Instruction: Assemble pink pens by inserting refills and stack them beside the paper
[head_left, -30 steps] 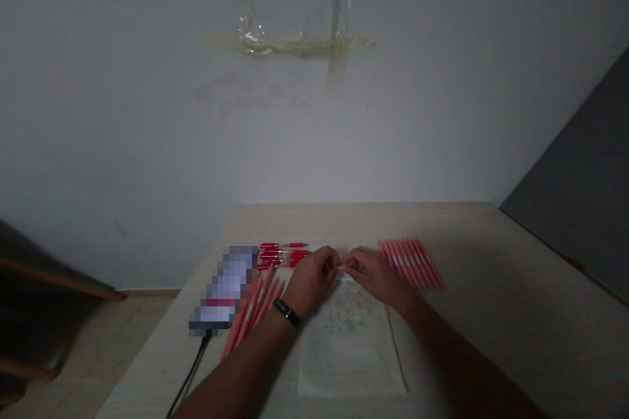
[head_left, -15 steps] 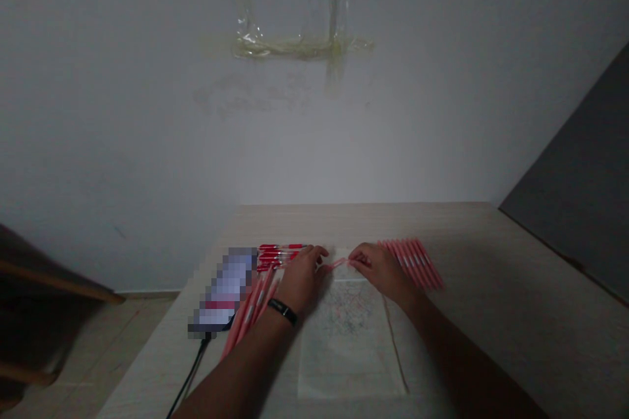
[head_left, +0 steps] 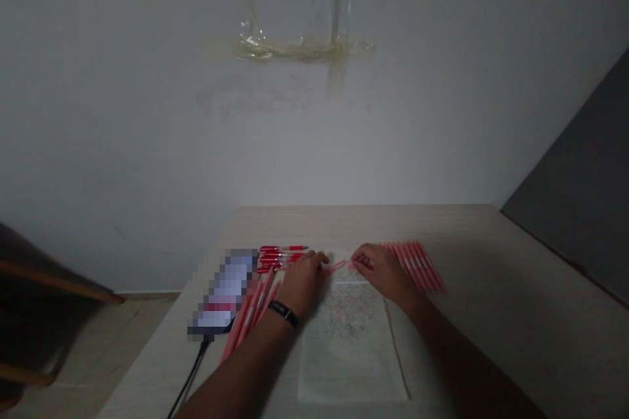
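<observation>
My left hand [head_left: 307, 275], with a dark band on its wrist, is closed around a slim pink pen [head_left: 338, 266]; its tip pokes out to the right past the fingers. Across a narrow gap, the thumb and fingers of my right hand [head_left: 376, 267] pinch a small pale pink piece [head_left: 351, 265], too small to make out clearly. Both hands are over the far end of a pale sheet of paper [head_left: 354, 366] covered near its top with dark and red scribbles. The part of the pen inside my left palm is hidden.
Several pink pens [head_left: 415, 265] lie in a slanted row beside my right hand. Left of my left forearm is a loose pile of pink pens [head_left: 250, 308], with red-and-clear pens [head_left: 280, 258] behind. A blurred phone [head_left: 226, 291] with a cable [head_left: 191, 370] lies at the left edge.
My right hand has drawn slightly to the right, and a small gap shows between its pink piece and the pen. The left hand has barely moved.
</observation>
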Demonstrator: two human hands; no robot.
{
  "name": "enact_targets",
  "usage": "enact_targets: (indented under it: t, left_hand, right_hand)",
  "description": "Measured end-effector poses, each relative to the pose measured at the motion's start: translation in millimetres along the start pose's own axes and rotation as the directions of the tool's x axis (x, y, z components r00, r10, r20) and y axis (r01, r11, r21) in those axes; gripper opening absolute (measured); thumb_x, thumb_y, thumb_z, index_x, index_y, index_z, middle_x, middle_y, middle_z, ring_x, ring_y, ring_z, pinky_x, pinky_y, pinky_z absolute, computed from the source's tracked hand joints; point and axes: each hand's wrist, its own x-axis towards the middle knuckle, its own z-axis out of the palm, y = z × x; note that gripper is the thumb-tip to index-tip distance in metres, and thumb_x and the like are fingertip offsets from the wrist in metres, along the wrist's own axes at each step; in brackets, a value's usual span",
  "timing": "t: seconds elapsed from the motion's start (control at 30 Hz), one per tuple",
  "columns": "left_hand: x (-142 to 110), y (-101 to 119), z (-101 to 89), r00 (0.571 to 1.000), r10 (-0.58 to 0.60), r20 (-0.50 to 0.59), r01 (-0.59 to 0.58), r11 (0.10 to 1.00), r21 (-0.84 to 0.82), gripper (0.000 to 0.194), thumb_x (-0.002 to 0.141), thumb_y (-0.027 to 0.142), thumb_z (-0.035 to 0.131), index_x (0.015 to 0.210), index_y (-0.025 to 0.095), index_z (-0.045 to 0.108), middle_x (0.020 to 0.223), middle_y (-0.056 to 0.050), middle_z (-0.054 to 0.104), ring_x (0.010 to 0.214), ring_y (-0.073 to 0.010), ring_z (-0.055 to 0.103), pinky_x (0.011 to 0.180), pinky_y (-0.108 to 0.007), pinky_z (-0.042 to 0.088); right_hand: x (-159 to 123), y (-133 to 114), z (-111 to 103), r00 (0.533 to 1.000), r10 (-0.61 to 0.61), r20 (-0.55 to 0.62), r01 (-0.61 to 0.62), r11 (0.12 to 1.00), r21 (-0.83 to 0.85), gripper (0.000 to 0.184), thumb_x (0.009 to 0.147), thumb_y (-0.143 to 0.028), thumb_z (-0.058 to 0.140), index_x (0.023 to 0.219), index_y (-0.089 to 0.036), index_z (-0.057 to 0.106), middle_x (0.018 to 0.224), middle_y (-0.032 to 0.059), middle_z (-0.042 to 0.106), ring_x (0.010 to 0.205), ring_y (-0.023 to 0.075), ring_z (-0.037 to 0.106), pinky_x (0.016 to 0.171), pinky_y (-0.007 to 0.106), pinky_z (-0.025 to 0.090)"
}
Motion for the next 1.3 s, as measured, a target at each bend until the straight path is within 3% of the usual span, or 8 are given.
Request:
enact_targets:
  t: [0.33,0.6,0.83,1.1,1.3]
  left_hand:
    - [-1,6,-1.6,0.999,-0.009,0.042,0.009,1.0,0.004,0.02,0.087,0.016,0.058,0.101,0.019,0.073,0.1,-0.011,0.07,0.085,-0.0188,0.065,0.075,-0.027,0.044]
    - [1,3,-1.5,0.998,0.058,-0.012,-0.059,0.995,-0.077,0.022,0.087,0.013,0.056,0.099,0.019,0.072,0.098,-0.009,0.068,0.085,-0.0176,0.064,0.075,-0.026,0.044]
    - [-1,13,-7.7,0.997,0.07,-0.035,-0.073,0.99,-0.121,0.023,0.085,0.009,0.056,0.099,0.018,0.071,0.095,-0.008,0.066,0.084,-0.0179,0.062,0.074,-0.027,0.046]
    - [-1,12,-6.4,0.994,0.102,-0.048,-0.108,0.984,-0.143,0.019,0.085,0.01,0.056,0.097,0.018,0.068,0.096,-0.007,0.068,0.085,-0.0186,0.063,0.074,-0.028,0.046]
    - [0,11,-4.9,0.992,0.085,-0.089,-0.102,0.972,-0.211,0.015,0.085,0.013,0.056,0.097,0.02,0.063,0.088,-0.004,0.07,0.079,-0.017,0.063,0.07,-0.027,0.044]
  right_hand:
    - [0,0,-2,1.0,-0.001,-0.003,0.001,1.0,0.001,0.007,0.087,-0.014,0.062,0.086,-0.019,0.066,0.083,0.0023,0.068,0.077,0.0159,0.064,0.072,0.027,0.049]
    - [3,12,-1,0.994,0.064,-0.089,-0.065,0.998,-0.002,0.005,0.087,-0.018,0.063,0.087,-0.019,0.067,0.081,0.0024,0.07,0.076,0.0166,0.066,0.07,0.028,0.051]
    - [3,9,-4,0.997,0.025,-0.069,-0.029,0.997,-0.066,0.006,0.086,-0.015,0.063,0.087,-0.018,0.068,0.083,0.0035,0.069,0.078,0.0168,0.065,0.073,0.029,0.051]
    - [0,7,2,1.0,-0.024,-0.005,0.024,0.996,0.084,0.031,0.088,-0.014,0.062,0.118,-0.022,0.063,0.105,0.0046,0.069,0.095,0.0178,0.065,0.086,0.032,0.051]
    - [-2,3,-4,0.997,-0.079,0.019,0.08,0.996,-0.042,0.029,0.086,-0.018,0.069,0.114,-0.02,0.064,0.106,0.0071,0.066,0.101,0.022,0.06,0.093,0.038,0.047]
